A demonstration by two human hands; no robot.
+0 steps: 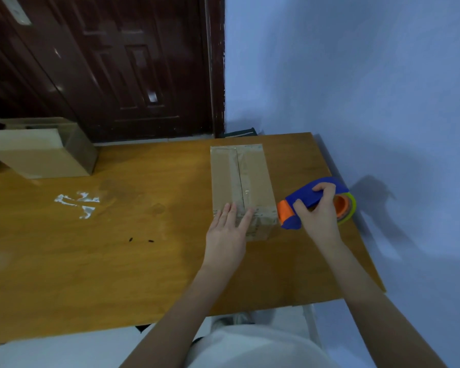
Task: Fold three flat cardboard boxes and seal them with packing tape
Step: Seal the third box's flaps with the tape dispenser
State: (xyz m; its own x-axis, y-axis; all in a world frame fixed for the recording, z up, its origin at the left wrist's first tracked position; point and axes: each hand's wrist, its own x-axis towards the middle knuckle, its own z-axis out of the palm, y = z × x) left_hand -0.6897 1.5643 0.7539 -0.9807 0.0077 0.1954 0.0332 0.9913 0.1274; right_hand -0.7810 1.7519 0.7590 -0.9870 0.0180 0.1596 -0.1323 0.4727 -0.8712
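A folded cardboard box (252, 179) stands on the wooden table (117, 261), right of centre, with clear tape along its top seam. My left hand (227, 235) lies flat, fingers apart, against the box's near top edge and front face. My right hand (316, 211) grips the blue handle of a tape dispenser (290, 216) with an orange roller, just right of the box's near corner. Its tape roll (347, 208) sits behind my hand.
Two more cardboard boxes (37, 155) stand at the table's far left. A shiny tape scrap (77, 203) lies on the table left of centre. A dark door (117, 75) is behind the table and a blue wall (356, 75) to the right.
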